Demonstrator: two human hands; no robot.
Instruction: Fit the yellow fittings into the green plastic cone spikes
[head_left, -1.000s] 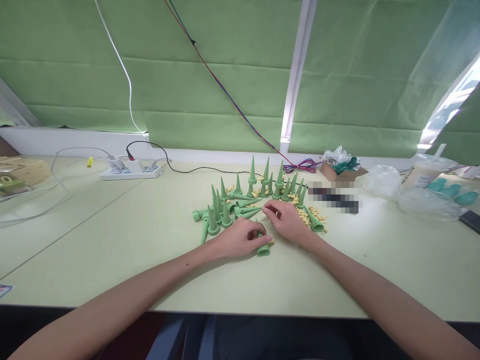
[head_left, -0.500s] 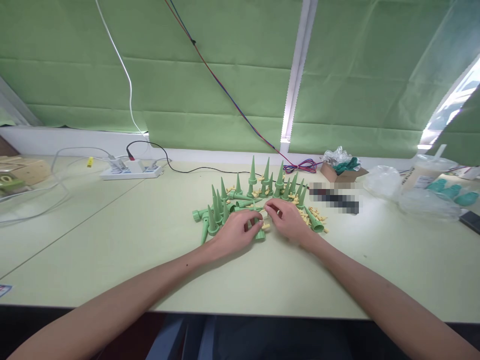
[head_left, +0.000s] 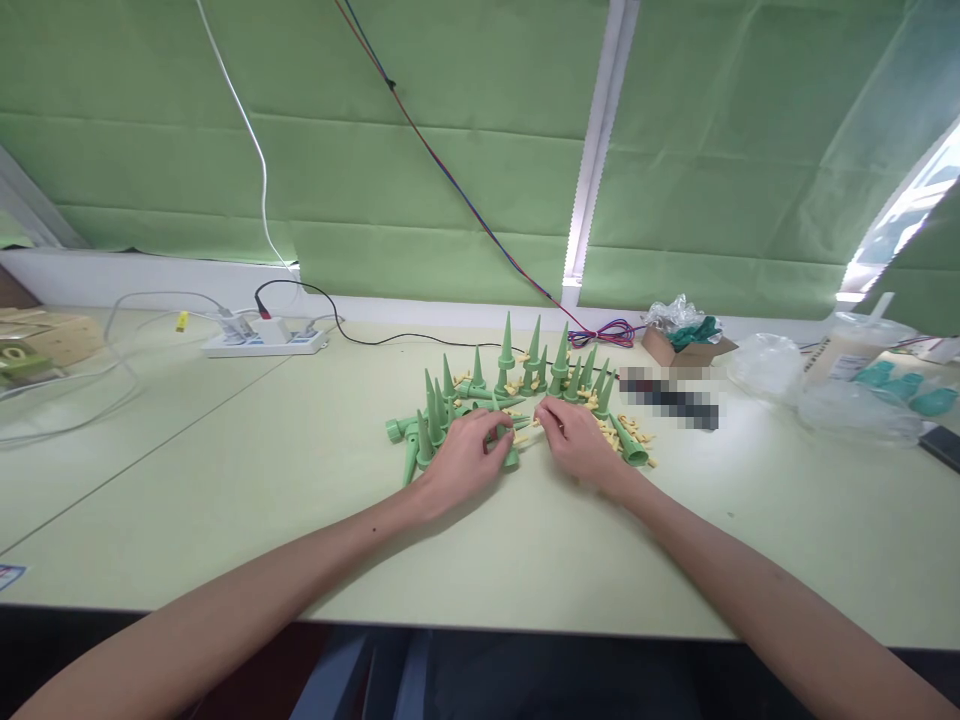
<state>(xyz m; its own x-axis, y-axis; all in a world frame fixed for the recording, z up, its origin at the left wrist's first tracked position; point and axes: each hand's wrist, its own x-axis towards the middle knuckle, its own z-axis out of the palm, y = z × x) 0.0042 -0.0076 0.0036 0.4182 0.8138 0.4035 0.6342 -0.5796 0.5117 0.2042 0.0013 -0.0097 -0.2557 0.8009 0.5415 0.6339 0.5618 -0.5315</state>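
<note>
the left hand [head_left: 466, 452] grips a green plastic cone [head_left: 512, 460] between thumb and fingers, low over the table [head_left: 525, 560], its wide end toward the near edge; a yellow peg [head_left: 523, 439] juts from beside the cone toward the right; the right hand [head_left: 576, 440], just apart, has its fingertips pinched on a small yellow piece [head_left: 535, 423]; beyond both hands more green cones [head_left: 507, 345] stand or lie; loose yellow pegs [head_left: 634, 430] lie scattered at right
</note>
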